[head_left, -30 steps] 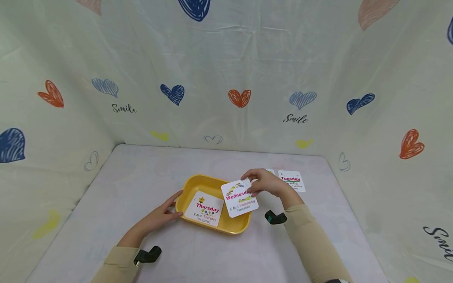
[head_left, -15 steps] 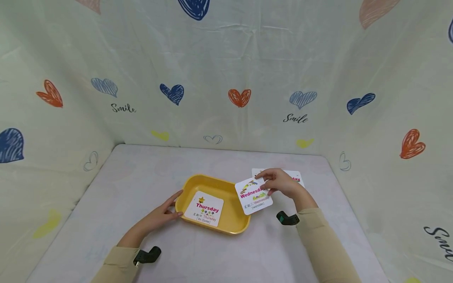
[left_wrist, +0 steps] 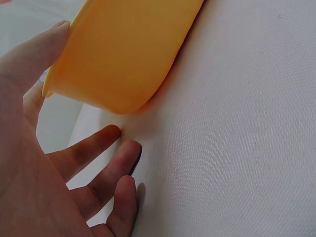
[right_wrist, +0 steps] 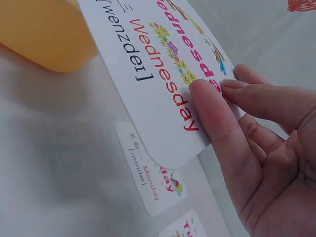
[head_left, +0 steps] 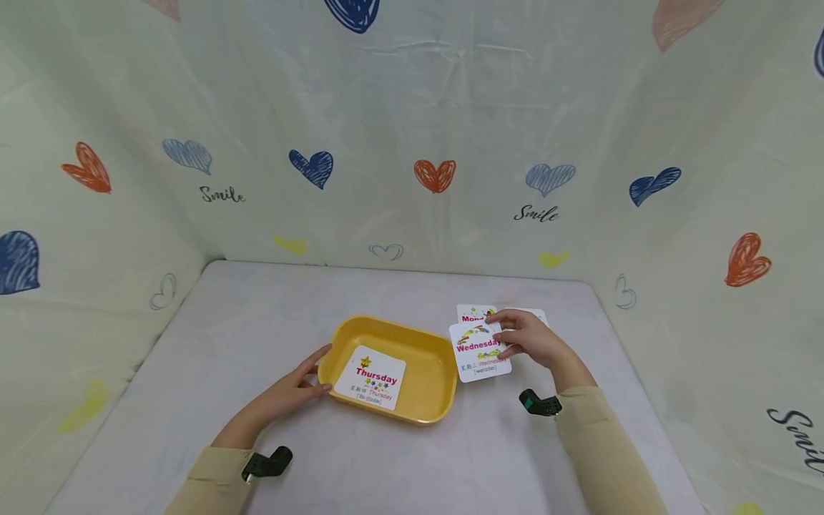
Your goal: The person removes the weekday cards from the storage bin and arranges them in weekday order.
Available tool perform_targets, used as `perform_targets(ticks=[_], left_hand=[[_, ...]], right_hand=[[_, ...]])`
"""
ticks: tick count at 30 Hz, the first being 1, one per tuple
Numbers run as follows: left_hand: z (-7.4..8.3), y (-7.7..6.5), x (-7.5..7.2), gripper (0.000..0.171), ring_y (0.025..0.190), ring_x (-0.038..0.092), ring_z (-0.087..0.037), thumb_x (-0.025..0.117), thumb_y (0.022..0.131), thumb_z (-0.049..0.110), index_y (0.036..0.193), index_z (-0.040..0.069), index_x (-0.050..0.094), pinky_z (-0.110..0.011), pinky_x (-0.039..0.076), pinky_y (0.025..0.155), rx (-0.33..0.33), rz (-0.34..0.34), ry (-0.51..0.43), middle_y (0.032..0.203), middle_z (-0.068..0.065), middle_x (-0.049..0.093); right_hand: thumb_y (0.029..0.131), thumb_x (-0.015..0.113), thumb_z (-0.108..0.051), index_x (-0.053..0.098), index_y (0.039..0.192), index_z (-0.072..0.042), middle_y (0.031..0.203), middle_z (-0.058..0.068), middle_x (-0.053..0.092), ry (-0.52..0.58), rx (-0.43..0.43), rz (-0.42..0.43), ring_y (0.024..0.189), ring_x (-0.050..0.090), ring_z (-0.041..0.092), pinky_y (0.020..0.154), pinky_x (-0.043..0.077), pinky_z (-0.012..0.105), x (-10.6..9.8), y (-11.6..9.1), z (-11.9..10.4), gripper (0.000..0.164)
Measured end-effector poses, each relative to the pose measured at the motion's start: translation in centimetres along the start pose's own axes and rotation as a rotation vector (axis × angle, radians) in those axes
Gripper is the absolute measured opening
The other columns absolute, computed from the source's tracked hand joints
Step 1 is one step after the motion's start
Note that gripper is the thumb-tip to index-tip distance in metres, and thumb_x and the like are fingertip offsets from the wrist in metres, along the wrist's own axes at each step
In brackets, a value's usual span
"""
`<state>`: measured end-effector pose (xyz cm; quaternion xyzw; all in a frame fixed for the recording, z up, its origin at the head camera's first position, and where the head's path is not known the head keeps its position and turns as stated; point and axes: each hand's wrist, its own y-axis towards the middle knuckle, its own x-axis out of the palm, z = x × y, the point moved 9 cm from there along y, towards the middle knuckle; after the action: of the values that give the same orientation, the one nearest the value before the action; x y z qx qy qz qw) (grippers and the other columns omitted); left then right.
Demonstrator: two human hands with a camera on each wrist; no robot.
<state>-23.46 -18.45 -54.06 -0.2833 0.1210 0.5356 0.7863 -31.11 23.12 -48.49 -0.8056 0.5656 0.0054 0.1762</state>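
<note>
My right hand (head_left: pixel 531 342) pinches a white Wednesday card (head_left: pixel 475 361) by its right side, with thumb and fingers on opposite faces. The card is held above the table, just right of the yellow tray (head_left: pixel 428 372). A Thursday card (head_left: pixel 370 379) lies face up in the tray's left part. At the tray's left end, my left hand (head_left: pixel 286 392) touches the rim with thumb and index finger. In the left wrist view its other fingers (left_wrist: pixel 94 148) are spread, apart from the tray wall (left_wrist: pixel 123 54).
Behind the right hand lie a Monday card (head_left: pixel 472 312) and, partly hidden, a Tuesday card (right_wrist: pixel 186 228). Both rest on the white-covered table (head_left: pixel 270 307). A curtain (head_left: pixel 360 93) printed with hearts hangs along the back and sides.
My right hand has carried the Wednesday card rightward from over the tray to beside it. The Monday card has come into view as the hand moved; the left hand stays at the tray.
</note>
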Motion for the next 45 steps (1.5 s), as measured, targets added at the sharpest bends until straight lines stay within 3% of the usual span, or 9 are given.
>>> perform_targets(ticks=[7, 18, 25, 30, 41, 45], left_hand=[[-0.1, 0.0, -0.1, 0.079, 0.089, 0.053, -0.021, 0.069, 0.090, 0.038, 0.155, 0.028, 0.025, -0.045, 0.044, 0.083, -0.011, 0.004, 0.001, 0.136, -0.019, 0.046], [0.0, 0.2, 0.0, 0.080, 0.087, 0.052, -0.021, 0.070, 0.089, 0.040, 0.155, 0.027, 0.026, -0.043, 0.044, 0.081, -0.026, 0.015, 0.010, 0.136, -0.019, 0.046], [0.2, 0.0, 0.1, 0.082, 0.087, 0.052, -0.022, 0.070, 0.089, 0.038, 0.156, 0.027, 0.024, -0.044, 0.045, 0.081, -0.026, 0.009, 0.011, 0.137, -0.022, 0.045], [0.2, 0.0, 0.1, 0.082, 0.087, 0.051, -0.021, 0.070, 0.090, 0.036, 0.156, 0.026, 0.023, -0.043, 0.045, 0.079, -0.012, 0.006, 0.007, 0.135, -0.022, 0.045], [0.3, -0.1, 0.1, 0.080, 0.088, 0.053, -0.021, 0.069, 0.090, 0.037, 0.155, 0.027, 0.024, -0.044, 0.045, 0.081, -0.017, 0.002, 0.006, 0.136, -0.020, 0.046], [0.2, -0.2, 0.1, 0.080, 0.088, 0.053, -0.021, 0.069, 0.090, 0.037, 0.155, 0.027, 0.024, -0.045, 0.044, 0.083, -0.021, 0.003, 0.009, 0.134, -0.018, 0.047]], right_hand=[[0.095, 0.057, 0.003, 0.055, 0.126, 0.010, 0.102, 0.018, 0.066, -0.020, 0.014, 0.021, 0.078, 0.064, 0.022, 0.068, 0.056, 0.033, -1.5, -0.6, 1.2, 0.032], [0.096, 0.057, 0.001, 0.053, 0.127, 0.010, 0.096, 0.013, 0.066, -0.024, 0.047, 0.103, 0.077, 0.063, 0.019, 0.066, 0.055, 0.031, -4.7, -2.1, 3.3, 0.032], [0.089, 0.068, -0.002, 0.055, 0.127, 0.006, 0.111, 0.018, 0.057, -0.119, 0.038, 0.144, 0.083, 0.060, 0.023, 0.065, 0.052, 0.028, -5.8, -2.8, 3.7, 0.041], [0.085, 0.069, 0.003, 0.053, 0.128, 0.004, 0.110, 0.015, 0.062, -0.169, 0.044, 0.158, 0.083, 0.057, 0.022, 0.062, 0.047, 0.028, -6.5, -3.1, 4.2, 0.047], [0.086, 0.071, -0.002, 0.048, 0.135, 0.001, 0.113, 0.016, 0.062, -0.197, 0.114, 0.198, 0.079, 0.055, 0.019, 0.060, 0.043, 0.026, -9.0, -3.9, 5.9, 0.054], [0.088, 0.071, -0.006, 0.044, 0.140, 0.000, 0.131, 0.026, 0.050, -0.183, 0.138, 0.211, 0.080, 0.056, 0.018, 0.060, 0.044, 0.026, -9.9, -4.1, 6.3, 0.059]])
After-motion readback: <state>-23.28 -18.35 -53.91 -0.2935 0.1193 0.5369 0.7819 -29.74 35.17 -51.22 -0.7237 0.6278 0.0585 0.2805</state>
